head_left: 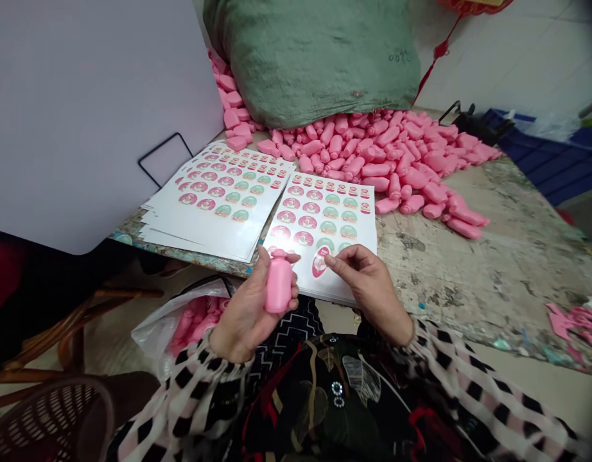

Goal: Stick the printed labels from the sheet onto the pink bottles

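My left hand [250, 314] is wrapped round a small pink plastic bottle [279, 282], its neck pointing away from me. Between the thumb and fingers of my right hand [368, 282] is an oval pink-and-white sticker [320, 262], a little to the right of the bottle. Beneath it lies a sheet of stickers [332, 205] printed with rows of pink and green labels. A second stack of sticker sheets [219, 234] lies to the left, its edges fanned out unevenly.
Behind the sheets spreads a large heap of pink bottles [373, 151], with a bulging green sack [320, 58] above it. Below the table edge, a white plastic bag [151, 333] holds more bottles. Pink scraps [573, 324] lie at right; a basket [50, 417] stands lower left.
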